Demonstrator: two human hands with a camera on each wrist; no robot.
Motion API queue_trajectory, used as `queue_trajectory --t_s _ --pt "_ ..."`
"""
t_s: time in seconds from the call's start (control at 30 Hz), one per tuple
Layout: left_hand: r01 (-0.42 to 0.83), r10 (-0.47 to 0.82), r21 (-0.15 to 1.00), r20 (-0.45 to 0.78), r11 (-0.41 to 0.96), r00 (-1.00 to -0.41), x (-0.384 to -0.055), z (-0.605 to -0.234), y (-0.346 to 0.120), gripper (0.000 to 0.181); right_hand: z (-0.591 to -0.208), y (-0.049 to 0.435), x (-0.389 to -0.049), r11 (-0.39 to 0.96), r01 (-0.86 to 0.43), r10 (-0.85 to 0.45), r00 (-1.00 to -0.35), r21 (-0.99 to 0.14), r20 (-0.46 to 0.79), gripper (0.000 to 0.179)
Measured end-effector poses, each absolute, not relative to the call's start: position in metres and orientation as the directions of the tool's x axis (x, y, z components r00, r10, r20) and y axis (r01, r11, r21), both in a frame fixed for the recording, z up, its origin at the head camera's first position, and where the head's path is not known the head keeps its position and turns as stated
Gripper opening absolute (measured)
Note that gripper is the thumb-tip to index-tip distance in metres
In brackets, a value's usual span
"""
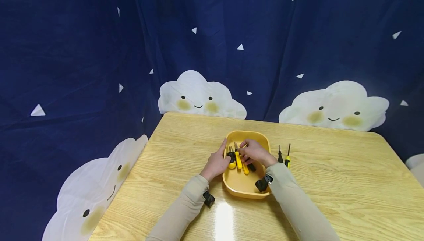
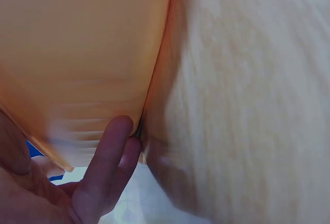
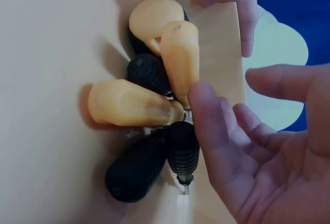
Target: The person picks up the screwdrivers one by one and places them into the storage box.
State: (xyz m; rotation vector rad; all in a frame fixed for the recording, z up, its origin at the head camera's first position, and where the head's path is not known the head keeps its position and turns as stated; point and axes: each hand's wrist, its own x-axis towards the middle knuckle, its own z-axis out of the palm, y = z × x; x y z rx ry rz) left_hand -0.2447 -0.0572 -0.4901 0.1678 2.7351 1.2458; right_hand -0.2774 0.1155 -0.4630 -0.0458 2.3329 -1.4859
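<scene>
A yellow-orange plastic bin (image 1: pixel 243 185) stands on the table with several screwdrivers in it. My left hand (image 1: pixel 215 164) grips the bin's left wall, its thumb over the rim and its fingers (image 2: pixel 105 157) along the outside. Inside the bin, my right hand (image 1: pixel 254 151) is over the screwdrivers with its fingers loosely bent. In the right wrist view one fingertip is right at a screwdriver's yellow handle (image 3: pixel 180 53). Another yellow handle (image 3: pixel 126 102), a smooth black handle (image 3: pixel 136 167) and a ridged black handle (image 3: pixel 183 149) lie crossed together. Most shafts are hidden there.
On the table to the right of the bin lie a black screwdriver (image 1: pixel 280 157) and a yellow-and-black screwdriver (image 1: pixel 288 159). The wooden table (image 1: pixel 338 174) backs onto a dark blue curtain (image 1: pixel 212 49) with clouds on it.
</scene>
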Motion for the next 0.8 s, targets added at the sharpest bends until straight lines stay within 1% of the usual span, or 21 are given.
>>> queue_trajectory --t_s 0.27,0.5,0.8 --pt "0.033 0.153 0.764 -0.086 0.644 -0.985 -0.244 -0.49 -0.056 0.069 -0.46 0.116 -0.276 0.457 0.151 -0.22 -0.936 -0.876 -0.276 0.023" --pt "0.016 0.154 0.776 -0.105 0.63 -0.982 -0.243 -0.488 -0.056 0.069 -0.446 0.114 -0.271 0.499 0.132 -0.201 -0.944 -0.856 -0.263 0.023" --pt "0.006 0.152 0.781 -0.114 0.625 -0.982 -0.243 -0.488 -0.057 0.069 -0.431 0.114 -0.269 0.524 0.114 -0.212 -0.942 -0.844 -0.259 0.029"
